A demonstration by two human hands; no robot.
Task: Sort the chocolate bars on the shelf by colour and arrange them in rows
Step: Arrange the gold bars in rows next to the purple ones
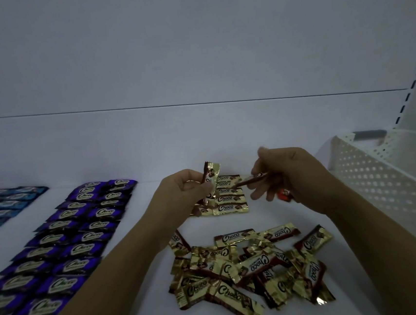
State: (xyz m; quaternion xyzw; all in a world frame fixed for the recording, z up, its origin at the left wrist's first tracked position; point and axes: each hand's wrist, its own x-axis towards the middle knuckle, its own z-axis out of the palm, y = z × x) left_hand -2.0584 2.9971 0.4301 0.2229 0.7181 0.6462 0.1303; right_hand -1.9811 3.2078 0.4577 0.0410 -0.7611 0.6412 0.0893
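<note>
1. The left hand [192, 189] grips a gold bar [211, 176] upright between thumb and fingers, at the centre of the frame. The right hand [287, 172] pinches a second gold bar [251, 179] edge-on by one end. Both bars hang just above the started gold row [231, 200]. A slip from either thin, glossy wrapper would likely drop a bar onto that row and knock it askew.

2. The right hand also seems to have an orange-red wrapper [284, 195] tucked under its lower fingers, though what it is cannot be made out. With two things in one hand, loosening the pinch to lay the gold bar down may let the other fall too, putting the wrong colour among the gold.

3. The loose pile [250, 267] of gold bars lies at lower centre, directly under both forearms. A lowered wrist or forearm could sweep bars toward the front edge of the shelf [200, 137] or scatter them.

4. The left forearm passes just beside the purple rows [77, 236] at lower left; a sideways drift could nudge their nearest column out of line. The blue rows [3, 205] at far left are well apart and look safe.

5. The white basket [381, 178] at right stands near the right elbow and could be bumped on a reach back.

6. The light is dim, so misjudging a wrapper's colour is a fair risk.
</note>
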